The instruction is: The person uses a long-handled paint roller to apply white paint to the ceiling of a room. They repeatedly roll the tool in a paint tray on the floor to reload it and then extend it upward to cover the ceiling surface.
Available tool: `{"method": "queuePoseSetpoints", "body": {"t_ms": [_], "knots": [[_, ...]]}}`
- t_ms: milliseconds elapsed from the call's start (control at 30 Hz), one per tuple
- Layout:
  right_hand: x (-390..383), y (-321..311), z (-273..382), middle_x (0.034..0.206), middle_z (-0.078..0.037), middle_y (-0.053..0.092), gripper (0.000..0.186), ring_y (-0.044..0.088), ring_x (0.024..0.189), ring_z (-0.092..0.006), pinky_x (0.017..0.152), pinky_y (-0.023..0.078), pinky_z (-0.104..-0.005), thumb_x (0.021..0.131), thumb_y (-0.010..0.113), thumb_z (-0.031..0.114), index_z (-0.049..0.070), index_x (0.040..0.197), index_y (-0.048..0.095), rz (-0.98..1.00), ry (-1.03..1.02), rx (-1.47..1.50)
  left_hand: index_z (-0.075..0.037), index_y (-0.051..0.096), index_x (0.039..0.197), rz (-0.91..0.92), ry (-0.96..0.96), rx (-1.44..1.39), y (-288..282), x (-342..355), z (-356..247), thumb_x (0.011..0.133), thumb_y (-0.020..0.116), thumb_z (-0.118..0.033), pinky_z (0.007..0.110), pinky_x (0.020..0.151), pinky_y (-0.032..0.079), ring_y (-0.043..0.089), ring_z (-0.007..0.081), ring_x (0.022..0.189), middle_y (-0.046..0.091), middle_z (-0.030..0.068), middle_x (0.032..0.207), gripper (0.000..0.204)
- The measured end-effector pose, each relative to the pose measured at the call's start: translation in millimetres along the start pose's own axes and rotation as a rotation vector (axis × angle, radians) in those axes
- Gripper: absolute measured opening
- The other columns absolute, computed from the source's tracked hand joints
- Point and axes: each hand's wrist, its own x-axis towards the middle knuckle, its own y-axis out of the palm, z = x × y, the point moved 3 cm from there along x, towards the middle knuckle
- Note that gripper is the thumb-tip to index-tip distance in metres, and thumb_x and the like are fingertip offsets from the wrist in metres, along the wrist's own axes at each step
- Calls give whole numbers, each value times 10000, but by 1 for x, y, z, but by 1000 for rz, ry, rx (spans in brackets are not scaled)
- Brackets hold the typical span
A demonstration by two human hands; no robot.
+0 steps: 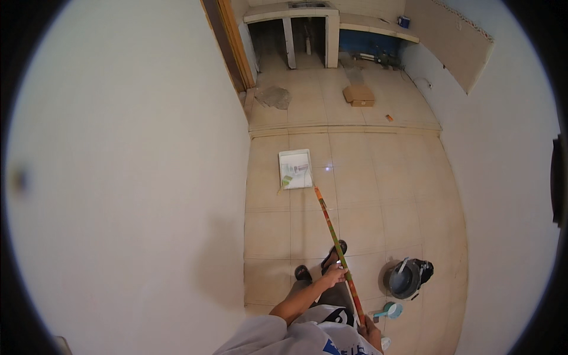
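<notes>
A long orange, red and green pole (335, 239) slants across in front of me. My left hand (336, 276) is closed round its middle, and my right hand (371, 332) grips it near the lower end, by my shirt. The pole's far end comes to the near right corner of a white paint tray (280, 163) on the tiled floor. Pale paint seems to lie in the tray, with a green piece at its near left. Whether a roller head is fitted to the pole is too small to make out.
Right of my feet stand a dark bucket (390, 284) and a turquoise dipper (393, 309). White walls (124, 177) rise on both sides. Beyond a low step (349, 129) lie a cardboard box (359, 96) and a crumpled clear sheet (273, 97). A counter (378, 26) spans the back.
</notes>
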Motion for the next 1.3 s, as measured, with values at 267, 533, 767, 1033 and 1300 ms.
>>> {"method": "queuePoseSetpoints", "body": {"t_ms": [267, 533, 767, 1033, 1300], "knots": [[-23, -32, 30, 839, -206, 665, 508, 649, 705, -280, 622, 490, -388, 1010, 505, 201, 62, 1496, 456, -39, 57, 74, -112, 552, 1139, 213, -84, -117, 1, -10, -11, 997, 646, -239, 400, 930, 557, 697, 252, 1062, 703, 99, 1070, 212], [7, -57, 89, 797, -163, 622, 532, 595, 658, -251, 585, 465, -376, 1015, 510, 233, 57, 1511, 428, -174, -90, 219, -93, 492, 1253, 470, 52, 288, 32, -33, 17, 1023, 602, -314, 395, 932, 543, 654, 221, 1054, 652, 90, 1111, 337], [24, -91, 138, 760, -125, 585, 556, 547, 617, -226, 553, 443, -366, 1020, 514, 261, 52, 1524, 403, -291, -313, 362, -88, 520, 1341, 580, 661, 290, 138, -95, -195, 1009, 626, -282, 415, 869, 556, 668, 210, 1006, 672, 90, 1101, 399], [35, -136, 157, 718, -82, 542, 587, 493, 570, -197, 516, 417, -354, 1025, 519, 293, 47, 1538, 375, -401, -588, 542, -27, 467, 1264, 493, 1089, 411, 333, -256, -466, 1077, 471, -315, 376, 878, 547, 625, 191, 925, 590, 74, 1018, 343], [68, -215, 219, 684, -23, 473, 625, 429, 542, -137, 485, 386, -324, 1030, 526, 337, 43, 1553, 349, -598, -1012, 708, -31, 452, 1333, 494, 1385, 467, 448, -330, -618, 1094, 424, -314, 359, 838, 568, 596, 167, 920, 557, 79, 1065, 371]]}}
